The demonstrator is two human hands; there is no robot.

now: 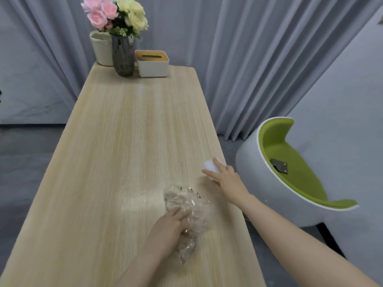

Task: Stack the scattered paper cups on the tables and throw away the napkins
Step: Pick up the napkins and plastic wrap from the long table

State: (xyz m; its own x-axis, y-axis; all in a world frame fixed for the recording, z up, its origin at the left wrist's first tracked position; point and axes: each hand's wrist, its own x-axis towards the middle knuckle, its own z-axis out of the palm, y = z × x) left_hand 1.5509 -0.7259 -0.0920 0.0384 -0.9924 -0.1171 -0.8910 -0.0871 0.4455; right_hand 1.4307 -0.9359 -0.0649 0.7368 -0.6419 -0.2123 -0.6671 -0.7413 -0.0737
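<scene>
**Two hands at the near right of the bench, one on plastic, one reaching a white cup**

At the far left end of the bench (pixel 116 141) stand a cream bin (pixel 101 49), a dark vase of flowers (pixel 122 56) and a tissue box (pixel 152 63), well apart from the hands.

Nearer, the left hand (pixel 167 228) lies on a crumpled clear plastic bag (pixel 190 206), its fingers (pixel 180 213) fairly straight and pressing down on the film, not clenched round it. The bag's long axis runs from the near edge away toward the far right.

To the right, the right hand (pixel 224 178) reaches a white paper cup (pixel 212 165) close to the bench's right edge. The fingers spread over it, released rather than wrapped; whether they grasp it yet I cannot tell. The cup is blurred and half hidden; it seems to lie on its side, long axis pointing away and slightly left, though that is uncertain.

Risks, as I judge them: the cup sits so near the edge that a loose touch could roll it off toward the green chair (pixel 290 162). The slippery bag may slide under the flat left hand. No napkins or other cups are visible here.
</scene>
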